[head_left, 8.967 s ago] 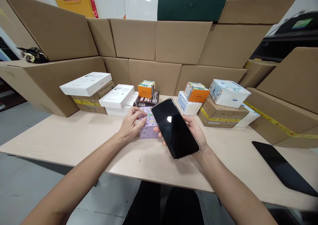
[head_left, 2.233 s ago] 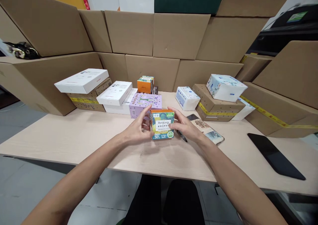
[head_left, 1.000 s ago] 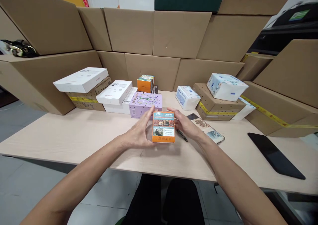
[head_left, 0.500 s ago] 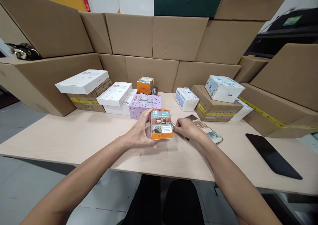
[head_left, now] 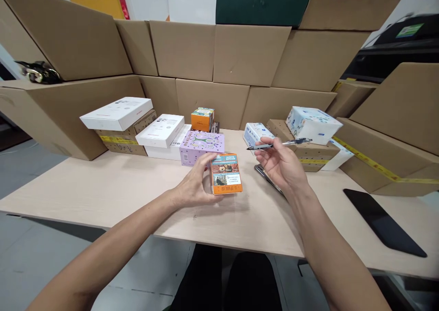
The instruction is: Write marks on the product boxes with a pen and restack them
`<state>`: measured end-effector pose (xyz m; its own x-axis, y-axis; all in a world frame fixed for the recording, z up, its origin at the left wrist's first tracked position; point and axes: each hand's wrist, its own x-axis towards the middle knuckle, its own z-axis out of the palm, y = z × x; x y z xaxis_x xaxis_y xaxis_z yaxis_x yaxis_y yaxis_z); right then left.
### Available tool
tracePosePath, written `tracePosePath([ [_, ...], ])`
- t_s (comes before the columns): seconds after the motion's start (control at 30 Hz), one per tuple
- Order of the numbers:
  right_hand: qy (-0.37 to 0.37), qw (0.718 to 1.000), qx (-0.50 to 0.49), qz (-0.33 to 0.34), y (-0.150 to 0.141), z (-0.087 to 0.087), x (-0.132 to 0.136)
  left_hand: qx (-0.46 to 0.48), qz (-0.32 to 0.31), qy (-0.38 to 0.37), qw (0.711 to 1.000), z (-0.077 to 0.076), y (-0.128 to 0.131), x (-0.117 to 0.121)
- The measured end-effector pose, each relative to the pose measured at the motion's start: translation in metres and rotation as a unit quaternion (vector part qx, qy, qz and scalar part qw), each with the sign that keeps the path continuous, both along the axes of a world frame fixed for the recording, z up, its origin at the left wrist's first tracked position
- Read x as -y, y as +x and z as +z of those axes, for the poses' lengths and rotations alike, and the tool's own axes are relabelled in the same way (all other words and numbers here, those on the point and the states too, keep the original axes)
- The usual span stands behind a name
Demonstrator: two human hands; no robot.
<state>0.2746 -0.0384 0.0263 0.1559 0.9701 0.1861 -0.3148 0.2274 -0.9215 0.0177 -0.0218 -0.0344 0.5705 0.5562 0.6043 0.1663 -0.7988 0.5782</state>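
Orange box (head_left: 226, 174) | L hand (head_left: 195, 185): fingers clasp it | R hand (head_left: 284, 165): fingers pinch pen (head_left: 297, 142) | phone (head_left: 268, 178) on tbl (head_left: 137, 178)

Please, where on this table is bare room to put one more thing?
The widest bare patch of the table lies between the white boxes and the left forearm. A smaller one lies between the right forearm and the black slab. The middle is crowded: the left hand holds an orange box near the purple box.
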Motion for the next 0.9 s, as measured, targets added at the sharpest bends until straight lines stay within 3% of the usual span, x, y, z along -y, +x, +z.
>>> tracePosePath([
  [0.13,0.029,0.999,0.015,-0.008,-0.009,0.002,0.007,-0.018,0.004,0.063,0.998,0.003,0.001,0.000],
  [0.43,0.076,0.992,0.072,0.074,-0.032,-0.017,0.013,-0.049,0.029,0.040,0.998,0.010,0.005,0.007],
  [0.73,0.102,0.976,0.194,-0.001,-0.044,-0.029,0.016,-0.031,0.026,0.064,0.997,0.007,0.005,0.006],
  [0.9,0.134,0.970,0.201,-0.025,-0.046,-0.033,0.016,-0.030,0.034,0.086,0.995,0.006,0.007,0.008],
])
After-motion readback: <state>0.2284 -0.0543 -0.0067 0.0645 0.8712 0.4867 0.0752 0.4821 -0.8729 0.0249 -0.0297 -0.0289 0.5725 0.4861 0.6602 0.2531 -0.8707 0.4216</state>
